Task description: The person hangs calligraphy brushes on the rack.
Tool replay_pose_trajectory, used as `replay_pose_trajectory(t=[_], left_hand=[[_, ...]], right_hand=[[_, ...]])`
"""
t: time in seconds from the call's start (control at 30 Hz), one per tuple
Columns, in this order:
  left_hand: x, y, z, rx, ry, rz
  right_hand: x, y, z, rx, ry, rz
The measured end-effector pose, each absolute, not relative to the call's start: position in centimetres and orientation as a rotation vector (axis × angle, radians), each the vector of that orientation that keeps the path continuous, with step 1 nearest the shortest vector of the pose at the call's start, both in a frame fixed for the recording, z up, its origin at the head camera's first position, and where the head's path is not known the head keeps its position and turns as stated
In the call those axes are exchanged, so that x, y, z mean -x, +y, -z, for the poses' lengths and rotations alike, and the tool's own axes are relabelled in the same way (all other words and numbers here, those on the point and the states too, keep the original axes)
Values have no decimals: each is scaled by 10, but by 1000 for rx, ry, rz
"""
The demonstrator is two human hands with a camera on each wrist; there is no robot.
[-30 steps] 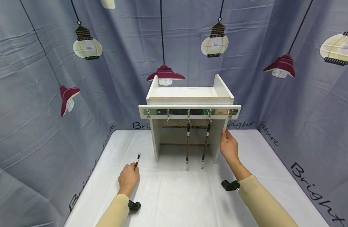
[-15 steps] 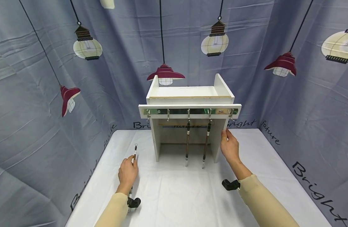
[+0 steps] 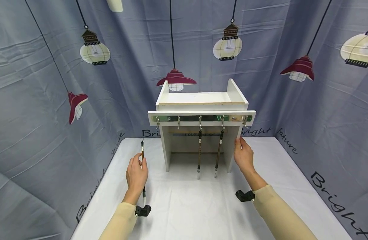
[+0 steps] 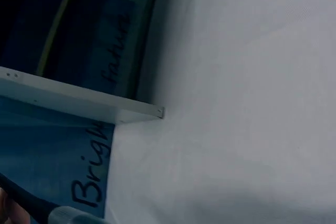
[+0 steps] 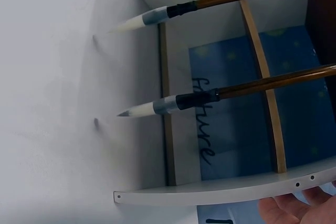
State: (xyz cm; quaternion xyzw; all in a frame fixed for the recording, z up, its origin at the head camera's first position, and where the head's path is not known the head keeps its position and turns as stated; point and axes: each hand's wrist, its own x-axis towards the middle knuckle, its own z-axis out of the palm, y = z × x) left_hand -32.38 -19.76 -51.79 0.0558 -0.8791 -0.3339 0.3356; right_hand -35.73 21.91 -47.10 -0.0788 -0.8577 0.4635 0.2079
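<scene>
While gripped: brush (image 3: pixel 142 156) (left hand (image 3: pixel 137 175))

A staged recording booth rather than a lived-in room; blue-grey fabric backdrop (image 3: pixel 52 83) hangs wrinkled on three sides, printed with cartoon hanging lamps and the words "Bright future"; it closes in a worktop covered by a plain white cloth (image 3: pixel 202 206); on it stands a small white wooden rack with a row of metal hooks (image 3: pixel 202 115), two brown-handled calligraphy brushes (image 3: pixel 208 153) hanging from them; small black camera mounts (image 3: pixel 243 196) are strapped at the wrists of a person in beige sleeves; no household furniture or shop fittings show, only this draped set.
</scene>
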Motion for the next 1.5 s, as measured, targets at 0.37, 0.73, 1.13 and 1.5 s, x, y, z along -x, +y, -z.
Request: replay_pose_trajectory(t=[0.37,0.73,1.13,1.5], left_hand=[[311,-178,484,-33,-2116,899],[296,-153,461,107,-2050,892],[286,-117,462,323,-2059,778],[290,-89,460,389,-2103,799]], right_hand=[[357,219,469,189,-2382,-1261],[356,220,471,198,-2384,-1274],[356,220,470,211,-2383,-1293],[354,219,469,212,-2395,-1270]])
